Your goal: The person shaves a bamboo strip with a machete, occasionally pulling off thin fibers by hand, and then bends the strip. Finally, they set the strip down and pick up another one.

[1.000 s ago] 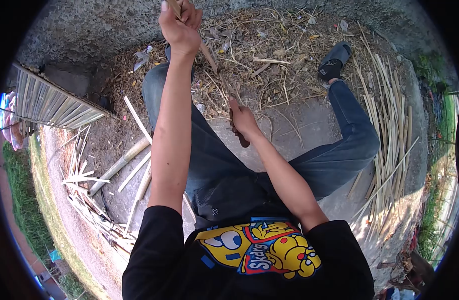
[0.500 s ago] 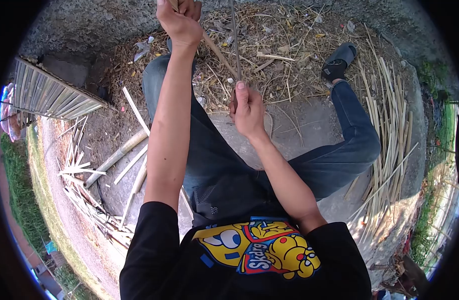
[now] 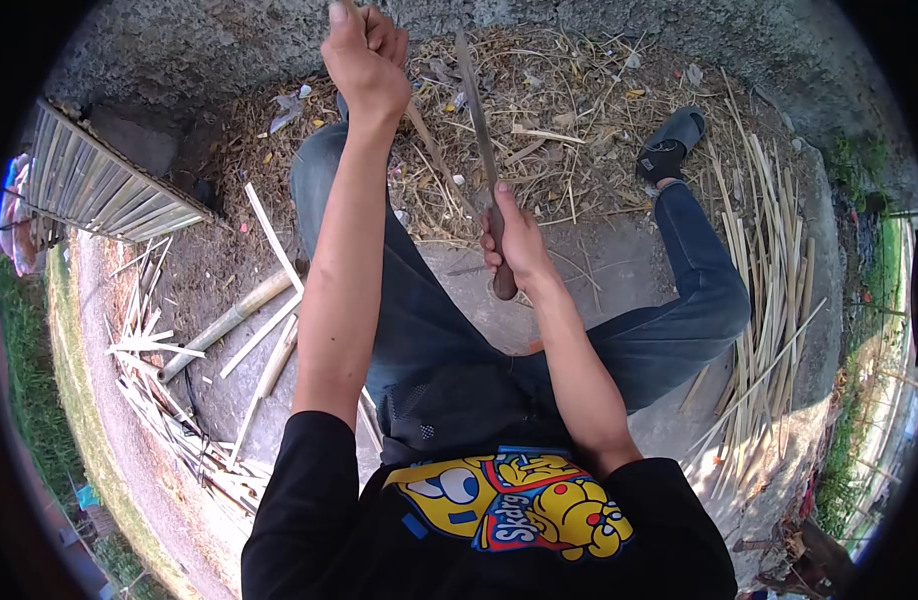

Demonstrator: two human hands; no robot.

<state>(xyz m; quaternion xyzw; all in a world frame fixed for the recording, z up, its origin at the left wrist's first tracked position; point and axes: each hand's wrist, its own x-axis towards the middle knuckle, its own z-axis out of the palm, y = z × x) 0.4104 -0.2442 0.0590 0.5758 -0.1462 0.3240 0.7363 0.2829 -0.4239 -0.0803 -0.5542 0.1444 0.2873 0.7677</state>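
My left hand (image 3: 367, 70) is raised at the top of the view, its fingers closed around a bamboo strip (image 3: 429, 140). The strip slants down from under the fist toward the knife. In my right hand (image 3: 522, 248) is a long knife (image 3: 476, 105), gripped by its dark wooden handle, the thumb lying along it. The blade points up and away from me, a little to the right of the left fist. Part of the strip is hidden by the left hand.
Bamboo strips (image 3: 769, 290) lie in a long pile on the right. More split pieces and a bamboo pole (image 3: 234, 318) are on the left, below a slatted bamboo panel (image 3: 109, 180). Shavings (image 3: 569, 100) cover the ground before a rough wall (image 3: 539, 15). My legs are spread apart.
My right hand has come down and slightly right, with the knife turned so its handle and broad blade show more. My left hand keeps hold of the strip, nearly in place.
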